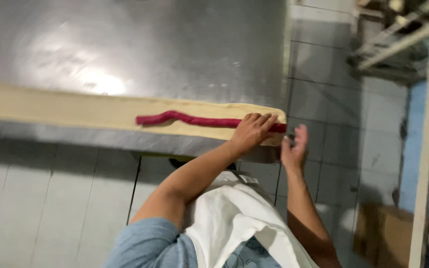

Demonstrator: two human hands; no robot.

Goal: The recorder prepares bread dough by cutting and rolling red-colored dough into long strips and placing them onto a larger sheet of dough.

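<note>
A: Left hand [252, 130] lies flat, grip open, fingers pressing the red filling rope [194, 119]. Right hand [294, 146] hovers off the table end, fingers loosely spread, holding nothing.

B: The rope, uneven and bent, runs along the right end of a long pale dough strip [85, 110] on the steel table [175, 49].

A: Grey tiled floor [323, 99] below, metal rack [423, 99] right, cardboard box [383, 233] under it

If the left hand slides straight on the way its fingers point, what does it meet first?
Probably the rounded end of the dough strip: the left hand already rests on it over the red filling rope. Beyond lies bare steel table.
</note>
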